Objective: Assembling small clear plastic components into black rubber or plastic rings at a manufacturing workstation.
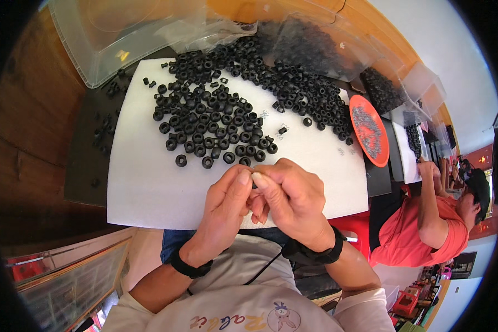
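My left hand and my right hand meet over the near part of a white foam sheet. Both are closed, with thumbs and fingertips pinched together around a small black part. Only a dark sliver of it shows between the thumbs; my fingers cover the rest. Just beyond my fingertips lie many loose black ring-shaped parts with round holes. A second, denser heap of small black spool-like parts spreads at the far right of the sheet.
An orange-red plate of small silvery pieces stands at the sheet's right edge. Clear plastic bins and bags line the far side. To the right, a person in a red shirt works at the same long table.
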The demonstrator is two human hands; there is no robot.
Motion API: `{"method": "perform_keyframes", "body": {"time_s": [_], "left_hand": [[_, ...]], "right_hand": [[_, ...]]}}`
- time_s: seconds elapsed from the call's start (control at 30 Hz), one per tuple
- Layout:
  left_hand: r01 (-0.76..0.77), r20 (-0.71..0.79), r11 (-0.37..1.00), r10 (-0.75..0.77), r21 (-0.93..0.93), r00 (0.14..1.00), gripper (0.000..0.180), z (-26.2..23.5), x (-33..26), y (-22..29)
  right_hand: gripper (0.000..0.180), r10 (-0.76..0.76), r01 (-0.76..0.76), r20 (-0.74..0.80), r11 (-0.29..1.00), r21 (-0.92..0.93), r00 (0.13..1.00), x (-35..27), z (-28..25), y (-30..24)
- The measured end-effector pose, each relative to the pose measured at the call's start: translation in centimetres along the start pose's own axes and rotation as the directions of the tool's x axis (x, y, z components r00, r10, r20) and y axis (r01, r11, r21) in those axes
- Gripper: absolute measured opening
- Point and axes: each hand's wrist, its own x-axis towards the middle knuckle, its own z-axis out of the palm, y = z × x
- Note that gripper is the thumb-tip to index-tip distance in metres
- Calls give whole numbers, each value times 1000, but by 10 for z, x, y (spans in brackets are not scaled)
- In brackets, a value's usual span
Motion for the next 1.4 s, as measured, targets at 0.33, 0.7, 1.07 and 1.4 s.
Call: {"method": "perform_keyframes", "body": {"time_s": [0.33, 0.7, 1.07, 1.4], "left_hand": [[-46, 3, 998, 46, 40, 999, 27, -7, -1, -8], [-37, 66, 995, 43, -88, 997, 27, -4, -2, -2], [-20, 98, 999, 24, -45, 995, 25, -4, 1, -2], [-32, 118, 999, 33, -13, 992, 27, -4, 2, -1]], "right_hand": [[49, -230, 350, 266, 686, -638, 936, -10, -9, -12], [17, 150, 12, 177, 731, -682, 973, 34, -94, 6], [18, 143, 247, 409, 606, -756, 901, 67, -81, 30], [15, 121, 235, 364, 571, -787, 923, 61, -96, 25]]}}
